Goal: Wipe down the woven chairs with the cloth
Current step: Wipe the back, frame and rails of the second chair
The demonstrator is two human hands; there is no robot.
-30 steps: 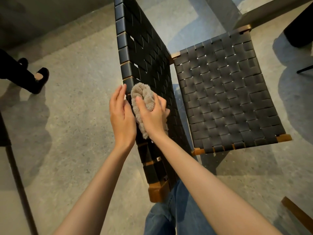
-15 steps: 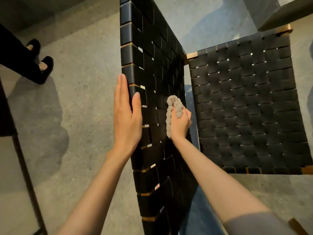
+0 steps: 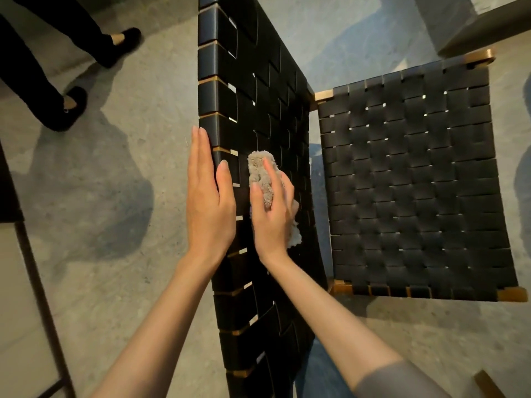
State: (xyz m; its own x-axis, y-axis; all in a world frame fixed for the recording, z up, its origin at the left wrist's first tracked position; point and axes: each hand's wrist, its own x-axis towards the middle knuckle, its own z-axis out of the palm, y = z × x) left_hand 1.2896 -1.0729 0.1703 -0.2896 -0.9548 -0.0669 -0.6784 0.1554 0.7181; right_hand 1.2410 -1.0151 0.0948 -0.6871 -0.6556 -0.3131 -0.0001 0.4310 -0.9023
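A chair of black woven straps on a wooden frame fills the middle: its upright backrest (image 3: 258, 96) runs top to bottom, its seat (image 3: 411, 182) lies to the right. My left hand (image 3: 208, 196) lies flat with straight fingers against the backrest's top edge, thumb on the front face. Just right of it my right hand (image 3: 273, 216) grips a fluffy beige cloth (image 3: 261, 173) and presses it against the backrest's front weave. Part of the cloth is hidden under my palm.
Another person's legs in black trousers and black shoes (image 3: 71, 107) stand on the grey concrete floor at upper left. A thin dark metal frame (image 3: 37, 282) runs along the left edge. A grey block (image 3: 482, 27) sits beyond the seat at upper right.
My right hand has slid the cloth leftward across the backrest, close beside my left hand. My left hand stays flat on the top edge. The other person's feet have shifted.
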